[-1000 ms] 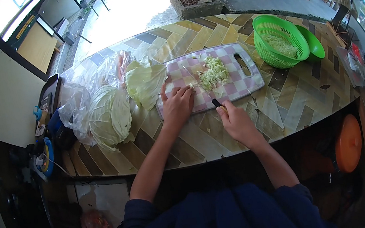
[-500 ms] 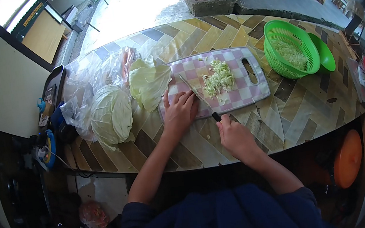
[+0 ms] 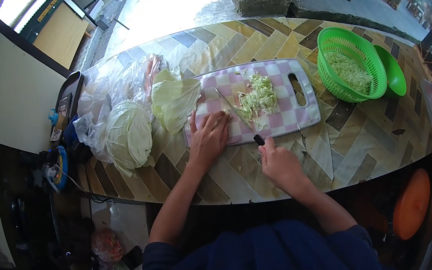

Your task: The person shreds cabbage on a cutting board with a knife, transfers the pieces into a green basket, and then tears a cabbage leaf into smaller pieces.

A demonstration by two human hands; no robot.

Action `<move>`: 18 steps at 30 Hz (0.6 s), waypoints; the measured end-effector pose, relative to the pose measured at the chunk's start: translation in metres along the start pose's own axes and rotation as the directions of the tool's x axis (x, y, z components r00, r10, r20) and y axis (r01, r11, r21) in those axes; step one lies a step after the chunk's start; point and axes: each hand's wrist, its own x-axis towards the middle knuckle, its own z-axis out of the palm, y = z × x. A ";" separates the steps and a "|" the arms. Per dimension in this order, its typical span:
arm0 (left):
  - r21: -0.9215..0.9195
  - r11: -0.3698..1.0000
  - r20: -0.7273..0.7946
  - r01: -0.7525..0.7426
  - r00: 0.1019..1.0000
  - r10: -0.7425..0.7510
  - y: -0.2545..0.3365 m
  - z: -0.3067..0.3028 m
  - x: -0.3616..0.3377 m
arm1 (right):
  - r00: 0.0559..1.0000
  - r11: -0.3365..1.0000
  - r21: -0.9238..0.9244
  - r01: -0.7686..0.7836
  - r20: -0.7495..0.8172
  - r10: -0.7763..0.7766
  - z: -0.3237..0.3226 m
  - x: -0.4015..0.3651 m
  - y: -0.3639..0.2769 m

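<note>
My right hand [image 3: 281,165] grips the black handle of a knife [image 3: 258,139]. Its thin blade slants away to the upper left across a pink-and-white checked cutting board [image 3: 285,122]. To the left of the blade, my left hand [image 3: 209,140] presses on the board, thumb apart and fingers together. A small pale bit of cabbage [image 3: 228,112] shows at its fingertips; the rest is hidden under them. Shredded cabbage [image 3: 262,96] lies heaped just right of the blade. Loose cabbage leaves [image 3: 174,100] overlap the board's left edge, beside a cabbage head [image 3: 129,135].
A green basket [image 3: 328,77] of shredded cabbage stands right of the board, against a green bowl [image 3: 395,76]. Clear plastic bags [image 3: 94,110] lie behind the cabbage head. A dark tray [image 3: 70,94] sits at the table's left end. An orange lid [image 3: 412,205] shows below the table.
The knife has moved slightly left relative to the heap, and shreds now reach nearer the blade. My left hand has shifted slightly left. The whole view has tilted a little.
</note>
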 end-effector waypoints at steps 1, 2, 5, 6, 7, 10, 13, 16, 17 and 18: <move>-0.018 1.000 -0.005 -0.004 1.000 0.003 -0.001 0.000 -0.001 | 0.999 0.999 0.036 -0.028 0.019 0.027 -0.005 -0.003 0.003; -0.036 0.999 -0.010 -0.008 1.000 0.008 -0.001 0.001 -0.001 | 0.998 0.996 0.072 -0.057 0.037 0.054 -0.008 -0.005 0.006; -0.068 0.998 -0.051 -0.011 0.999 0.007 -0.003 0.006 -0.005 | 0.999 0.980 0.198 -0.006 0.033 0.000 -0.012 0.007 0.012; -0.066 0.998 -0.036 0.001 0.999 -0.004 -0.003 0.004 -0.005 | 0.999 0.977 0.215 0.008 0.031 -0.015 -0.013 0.010 0.010; -0.065 0.998 -0.019 0.013 1.000 -0.014 -0.002 0.003 -0.005 | 0.999 0.972 0.233 0.020 0.030 -0.028 -0.013 0.011 0.008; -0.061 0.998 -0.002 0.028 1.000 -0.028 0.001 0.001 -0.007 | 0.998 0.974 0.224 0.034 0.041 -0.044 -0.010 0.002 0.002; -0.061 0.998 -0.018 0.019 1.000 -0.020 -0.002 0.004 -0.007 | 0.998 0.987 0.150 0.047 0.041 -0.054 -0.010 -0.005 0.000; -0.065 0.998 -0.030 0.020 0.999 -0.022 -0.004 0.005 -0.007 | 0.996 0.995 0.078 0.067 0.047 -0.071 -0.014 -0.001 0.001; -0.070 0.997 -0.026 0.025 0.999 -0.026 -0.004 0.005 -0.008 | 0.996 0.996 0.058 0.068 0.056 -0.072 -0.015 -0.001 0.002; -0.075 0.997 -0.021 0.024 0.999 -0.026 -0.004 0.005 -0.009 | 0.996 0.997 0.032 0.070 0.055 -0.072 -0.014 -0.001 0.001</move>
